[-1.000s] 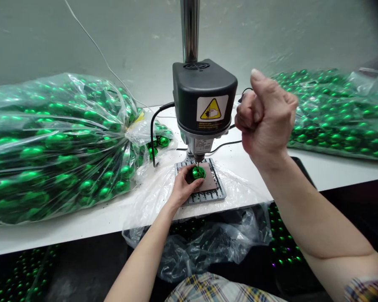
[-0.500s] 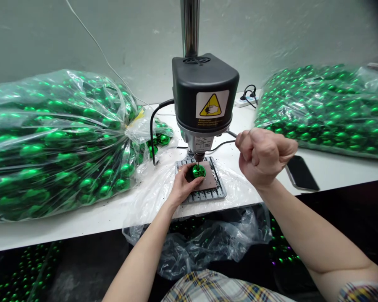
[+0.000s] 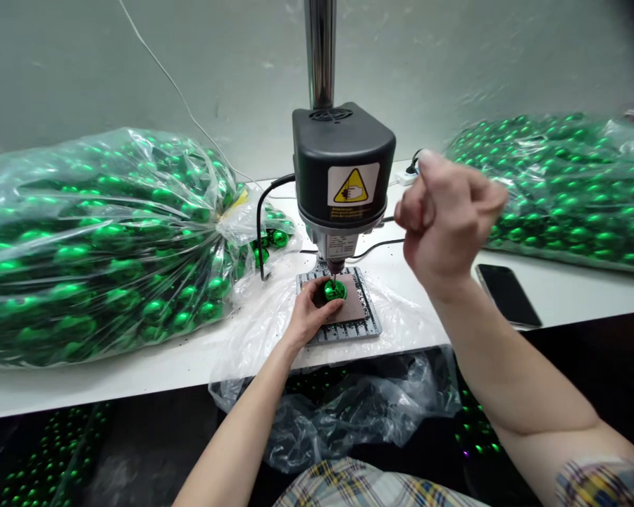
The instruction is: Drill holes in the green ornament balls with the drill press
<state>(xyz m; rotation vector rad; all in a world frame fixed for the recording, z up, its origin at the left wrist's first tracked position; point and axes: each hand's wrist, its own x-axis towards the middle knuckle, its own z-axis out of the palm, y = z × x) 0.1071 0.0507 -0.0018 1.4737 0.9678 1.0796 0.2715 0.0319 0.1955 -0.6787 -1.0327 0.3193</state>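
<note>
A shiny green ball (image 3: 335,289) rests on a flat brownish pad on the slotted metal base (image 3: 373,325) of a small drill press (image 3: 343,155). My left hand (image 3: 311,310) is closed around the ball's left side and front, thumb and fingers pinching it. Directly above, the drill bit (image 3: 334,277) reaches down to the top of the ball; whether it is inside cannot be made out. My right hand (image 3: 451,215) is raised in a fist to the right of the drill head. A dark lever runs from the machine toward this fist, and its grip is hidden by the fingers.
Clear bags full of green balls lie at left (image 3: 110,260) and right (image 3: 570,190). A phone (image 3: 508,296) lies near the table's front right edge. Crumpled clear plastic (image 3: 359,408) hangs below the front edge. Dark shavings dot the base.
My right fist has risen relative to the drill press and is slightly blurred. My left hand keeps its hold on the ball. The whole view has shifted a little.
</note>
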